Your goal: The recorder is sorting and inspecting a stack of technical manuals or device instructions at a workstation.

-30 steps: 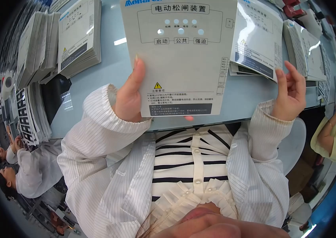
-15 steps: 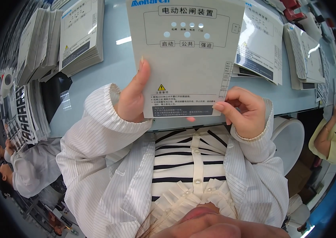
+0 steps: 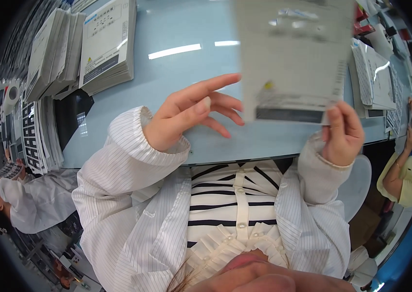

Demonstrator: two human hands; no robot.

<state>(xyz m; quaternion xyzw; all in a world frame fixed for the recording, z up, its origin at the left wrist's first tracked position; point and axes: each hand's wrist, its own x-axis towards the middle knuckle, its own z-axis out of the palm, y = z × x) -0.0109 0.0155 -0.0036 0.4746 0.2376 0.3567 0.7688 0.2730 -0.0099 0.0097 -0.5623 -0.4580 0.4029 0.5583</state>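
Observation:
A flat grey printed panel sheet [image 3: 296,68], smeared by motion, hangs above the table to the right of the middle. My right hand [image 3: 343,134] pinches its lower right corner between thumb and fingers. Left of the sheet, my left hand [image 3: 181,117] is open with its fingers spread. Its fingertips come close to the sheet's left edge; whether they touch it I cannot tell. A stack of similar printed sheets [image 3: 108,44] stands on the pale blue table [image 3: 181,68] at the far left.
More stacked sheets [image 3: 52,53] lean left of that stack. At the right lies another pile [image 3: 378,78], partly behind the held sheet. A white roll [image 3: 11,95] is at the left rim. A person in yellow [image 3: 403,180] works at the right, another in white [image 3: 35,202] at the left.
The panel sheet has moved to the right in my right hand. My left hand has let go of its left edge and spread its fingers.

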